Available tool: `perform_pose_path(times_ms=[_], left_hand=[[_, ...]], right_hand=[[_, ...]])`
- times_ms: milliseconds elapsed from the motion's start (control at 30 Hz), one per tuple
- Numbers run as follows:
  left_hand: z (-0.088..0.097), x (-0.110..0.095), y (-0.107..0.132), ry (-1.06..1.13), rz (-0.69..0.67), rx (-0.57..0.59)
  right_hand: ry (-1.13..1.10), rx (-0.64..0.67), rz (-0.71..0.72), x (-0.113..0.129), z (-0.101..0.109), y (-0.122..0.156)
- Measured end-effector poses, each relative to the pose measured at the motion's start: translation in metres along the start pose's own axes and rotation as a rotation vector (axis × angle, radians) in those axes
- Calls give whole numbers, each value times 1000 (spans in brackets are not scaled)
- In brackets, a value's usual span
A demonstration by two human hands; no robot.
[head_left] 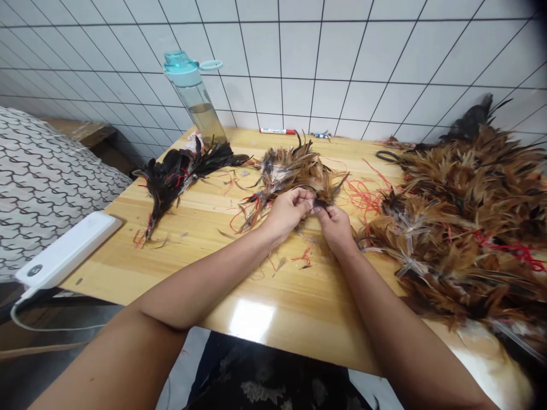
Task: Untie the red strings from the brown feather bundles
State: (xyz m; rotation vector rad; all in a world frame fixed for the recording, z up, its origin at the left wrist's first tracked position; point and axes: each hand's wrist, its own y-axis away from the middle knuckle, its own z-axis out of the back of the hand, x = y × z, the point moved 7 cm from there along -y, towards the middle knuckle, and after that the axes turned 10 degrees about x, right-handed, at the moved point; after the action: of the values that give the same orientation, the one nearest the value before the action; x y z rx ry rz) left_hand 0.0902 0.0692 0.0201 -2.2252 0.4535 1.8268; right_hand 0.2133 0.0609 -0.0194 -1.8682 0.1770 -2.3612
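Left hand and right hand pinch a dark feather. Probably light and fragile, it wants holding near its base.

I see a light yellow, glossy wooden table. Toward its far left corner I have a clear bottle with a turquoise lid and amber liquid; nearer the left edge lies a bundle of black feathers tied with red thread. A slim red-and-white marker lies along the far edge, beyond a brown and dark feather bundle. A large brown feather heap covers the right edge, with a loose red string tangle beside it. A white oblong device juts past the left edge.
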Motion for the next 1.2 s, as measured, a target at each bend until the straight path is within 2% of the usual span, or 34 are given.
perform_pose_path(times_ms=[200,433,633,833,1000,1100,1200], left_hand=[[9,7,-4,-19,45,11],[14,9,-8,-55,35,37],[11,11,-7,-52,-11,71],[8,8,-7,-31,6,96],[6,6,-6,-59,-3,120],[7,2,-6,-141,-32,147],[14,-16,-5,-395,-128,123]], right_hand=[[86,21,-42,2,-1,1],[101,47,-48,0,-2,0],[35,11,-60,-2,-1,0],[21,-52,-48,-2,3,2],[-2,-42,-25,-3,3,1],[-57,-13,9,1,2,0],[-92,-17,39,6,4,0]])
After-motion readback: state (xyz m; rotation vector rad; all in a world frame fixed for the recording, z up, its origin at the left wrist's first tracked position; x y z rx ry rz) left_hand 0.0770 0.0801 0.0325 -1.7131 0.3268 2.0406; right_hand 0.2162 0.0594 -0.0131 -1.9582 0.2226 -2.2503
